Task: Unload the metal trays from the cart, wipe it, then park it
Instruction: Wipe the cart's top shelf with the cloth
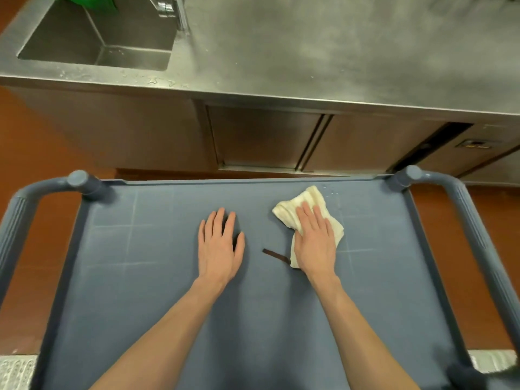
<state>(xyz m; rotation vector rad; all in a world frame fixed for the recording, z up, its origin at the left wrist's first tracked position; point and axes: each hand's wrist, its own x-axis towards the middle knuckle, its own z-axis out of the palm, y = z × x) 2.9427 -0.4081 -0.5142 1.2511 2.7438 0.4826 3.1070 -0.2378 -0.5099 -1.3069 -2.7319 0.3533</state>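
Observation:
The blue-grey plastic cart fills the lower half of the view, and its top shelf holds no trays. My right hand lies flat with straight fingers on a cream cloth, pressing it onto the shelf right of centre. A dark brown tag sticks out from the cloth's near edge. My left hand rests flat on the bare shelf to the left, fingers straight. A few water drops sit near the far right corner.
A stainless steel counter runs along the far side, with a sink basin and tap at the left. Cabinet doors face the cart. Cart handles curve out at both sides over red-brown floor.

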